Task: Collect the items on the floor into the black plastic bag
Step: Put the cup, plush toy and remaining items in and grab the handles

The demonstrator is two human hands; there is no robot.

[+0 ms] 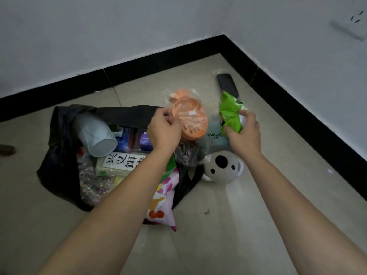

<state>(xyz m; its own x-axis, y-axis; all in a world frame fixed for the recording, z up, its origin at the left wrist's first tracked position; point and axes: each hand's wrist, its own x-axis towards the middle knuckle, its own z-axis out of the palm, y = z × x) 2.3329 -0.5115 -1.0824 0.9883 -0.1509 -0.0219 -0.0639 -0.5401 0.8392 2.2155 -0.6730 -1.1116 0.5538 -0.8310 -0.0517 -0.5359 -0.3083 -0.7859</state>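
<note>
- Black plastic bag (57,161) lies open and pretty flat on the tiled floor (228,225), left of centre, close to the black skirting (139,64) of a room corner.
- Sitting in its mouth: a pale grey cup (95,135) on its side, a white packet (119,163) with big Chinese characters, a clear pouch of glittery beads (93,183), and some blue and purple packs (135,139) behind the cup.
- Pink snack bag (162,203) pokes out over the bag's near edge, partly under the left forearm.
- Left hand (162,130) is over the bag's right edge, fingers curled, pinching the clear wrapper of an orange plastic thing (190,118). It looks slotted and round, but what it is, can't tell.
- Right hand (245,133) is wrapped around a crumpled green packet (230,114), held upright just right of the orange thing.
- Koala plush (222,167) lies on the floor right beside the bag, below the right hand.
- Dark meshy bundle (187,153) in clear plastic sits between the orange thing and the koala.
- Black flat object (227,84) in a clear sleeve lies further back toward the corner, behind the green packet.
</note>
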